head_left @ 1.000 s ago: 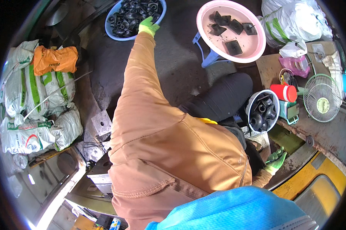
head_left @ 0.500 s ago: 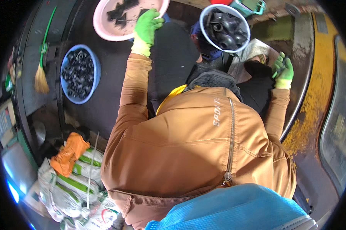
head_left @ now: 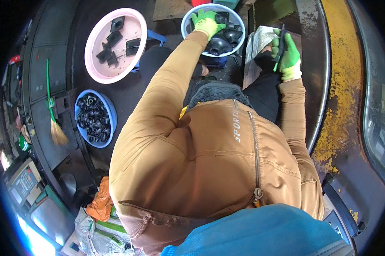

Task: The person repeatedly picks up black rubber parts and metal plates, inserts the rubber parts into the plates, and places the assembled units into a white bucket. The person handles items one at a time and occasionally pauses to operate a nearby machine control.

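Note:
My left hand (head_left: 207, 23), in a green and yellow glove, reaches over the light blue basin (head_left: 184, 32). Its fingers are spread and touch the black rubber parts (head_left: 220, 45) heaped inside, some of them bell-shaped. My right hand (head_left: 289, 53), gloved alike, is closed around a slim dark tool (head_left: 282, 42) held upright; its exact kind does not show. To the left stands a pink basin (head_left: 90, 64) with several black square-based parts (head_left: 114, 39) lying apart in it.
A blue tub (head_left: 114, 123) full of small black parts stands at the left. Beyond it is a green-handled broom (head_left: 51, 102). Sacks (head_left: 109, 239) with an orange bag (head_left: 100, 202) lie at the lower left. A worn yellow machine side (head_left: 342, 85) rises on the right.
My left hand has moved right, from the pink basin's rim to the parts in the light blue basin. The right hand has moved up and left, and its slim dark tool now shows clearly.

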A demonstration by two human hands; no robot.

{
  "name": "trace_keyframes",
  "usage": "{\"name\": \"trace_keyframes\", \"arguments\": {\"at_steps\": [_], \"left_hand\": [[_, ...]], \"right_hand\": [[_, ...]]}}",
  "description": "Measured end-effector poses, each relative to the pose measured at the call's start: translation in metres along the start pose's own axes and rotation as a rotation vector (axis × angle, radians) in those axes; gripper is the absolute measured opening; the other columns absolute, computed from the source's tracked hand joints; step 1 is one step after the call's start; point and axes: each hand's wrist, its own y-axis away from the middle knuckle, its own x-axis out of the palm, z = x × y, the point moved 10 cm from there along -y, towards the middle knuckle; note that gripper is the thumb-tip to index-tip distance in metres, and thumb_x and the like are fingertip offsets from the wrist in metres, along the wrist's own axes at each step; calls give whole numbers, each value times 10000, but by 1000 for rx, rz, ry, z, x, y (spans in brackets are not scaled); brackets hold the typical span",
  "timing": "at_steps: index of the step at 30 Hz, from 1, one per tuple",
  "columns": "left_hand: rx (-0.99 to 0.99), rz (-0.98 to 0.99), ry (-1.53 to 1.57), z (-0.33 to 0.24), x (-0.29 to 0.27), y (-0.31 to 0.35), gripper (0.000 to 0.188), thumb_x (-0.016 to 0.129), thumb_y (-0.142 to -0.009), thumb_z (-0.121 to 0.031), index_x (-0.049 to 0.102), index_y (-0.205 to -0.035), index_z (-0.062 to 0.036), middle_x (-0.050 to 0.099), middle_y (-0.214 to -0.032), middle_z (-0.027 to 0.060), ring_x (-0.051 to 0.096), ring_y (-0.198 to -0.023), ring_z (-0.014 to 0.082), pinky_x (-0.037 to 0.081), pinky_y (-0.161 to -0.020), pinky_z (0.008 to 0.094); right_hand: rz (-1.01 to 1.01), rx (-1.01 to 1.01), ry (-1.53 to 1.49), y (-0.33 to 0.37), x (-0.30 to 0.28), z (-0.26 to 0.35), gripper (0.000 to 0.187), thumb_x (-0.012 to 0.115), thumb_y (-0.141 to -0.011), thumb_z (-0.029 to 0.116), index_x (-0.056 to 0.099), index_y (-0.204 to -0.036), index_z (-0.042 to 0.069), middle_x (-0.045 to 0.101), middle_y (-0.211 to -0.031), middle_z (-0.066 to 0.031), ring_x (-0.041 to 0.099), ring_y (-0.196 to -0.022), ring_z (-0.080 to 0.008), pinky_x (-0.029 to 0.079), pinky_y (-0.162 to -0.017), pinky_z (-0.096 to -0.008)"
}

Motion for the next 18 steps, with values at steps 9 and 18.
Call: {"name": "trace_keyframes", "arguments": {"at_steps": [9, 18], "left_hand": [[304, -437, 962, -61, -156, 110, 584, 831, -664, -225, 597, -1143, 14, 662, -1031, 120, 645, -937, 223, 521, -843, 333], [507, -674, 812, -121, -207, 201, 509, 869, -574, -242, 633, -992, -73, 637, -1021, 84, 583, -960, 290, 470, -890, 398]], "right_hand": [[38, -217, 844, 15, 54, -26, 407, 627, -926, 260, 567, -1251, 23, 649, -1021, -65, 605, -902, -151, 487, -795, -272], [133, -922, 733, 90, 152, -4, 358, 624, -895, 174, 535, -1200, 8, 622, -1104, -118, 623, -980, -211, 512, -826, -319]]}}
